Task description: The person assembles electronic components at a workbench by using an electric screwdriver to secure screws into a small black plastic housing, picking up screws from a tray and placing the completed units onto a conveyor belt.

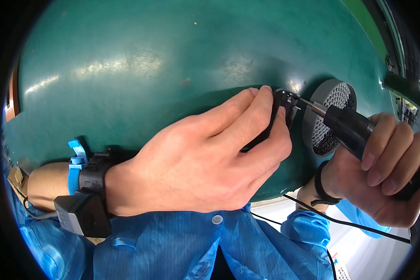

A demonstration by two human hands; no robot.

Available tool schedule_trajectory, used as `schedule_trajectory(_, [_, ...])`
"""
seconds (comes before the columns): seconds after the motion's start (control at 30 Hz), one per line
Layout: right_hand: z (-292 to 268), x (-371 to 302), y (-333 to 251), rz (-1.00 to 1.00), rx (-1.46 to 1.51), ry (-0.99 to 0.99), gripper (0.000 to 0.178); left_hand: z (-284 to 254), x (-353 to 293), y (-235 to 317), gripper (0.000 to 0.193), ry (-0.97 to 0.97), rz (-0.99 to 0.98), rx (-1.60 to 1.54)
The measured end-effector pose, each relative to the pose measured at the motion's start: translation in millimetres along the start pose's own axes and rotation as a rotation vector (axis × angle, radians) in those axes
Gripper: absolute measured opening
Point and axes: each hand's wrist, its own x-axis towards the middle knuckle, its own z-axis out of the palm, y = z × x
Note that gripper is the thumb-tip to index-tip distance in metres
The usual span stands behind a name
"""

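Note:
My left hand point(205, 144) is closed around a small black device point(287, 99), fingers along both of its sides, holding it on the green mat. The device's upper end shows small metal parts; most of its body is hidden under my fingers. In my right hand point(382, 172) is a black electric screwdriver point(347, 126), gripped round its barrel and tilted sideways. Its thin bit points left and reaches the end of the device; whether it touches a screw is too small to tell. Right behind the bit stands a round grey screw tray point(331, 100) with a perforated plate and many tiny dark screws.
A green work mat point(126, 93) covers the table. A black cable point(350, 224) runs across the lower right. On my left wrist sit a black strapped box point(84, 214) and a blue band point(74, 172). Dark equipment point(406, 93) lines the right edge.

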Motion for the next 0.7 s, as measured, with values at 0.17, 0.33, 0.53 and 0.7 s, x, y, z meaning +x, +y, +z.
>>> schedule_trajectory(0.17, [1.7,1.5,0.5,-0.024,0.0,-0.015,0.039,4.1,-0.4,1.2,0.02,0.013,-0.024,-0.016])
schedule_trajectory(0.33, [4.0,0.2,4.0,-0.056,0.023,-0.053,0.036,3.4,-0.6,2.2,0.021,0.004,-0.036,-0.033])
schedule_trajectory(0.53, [0.6,6.2,1.2,-0.042,0.055,-0.079,0.037,3.1,-0.7,3.1,0.023,-0.005,-0.04,-0.043])
schedule_trajectory(0.7, [-1.9,10.4,3.8,0.03,0.094,-0.243,0.037,3.9,-0.6,2.6,0.025,0.016,-0.041,-0.042])
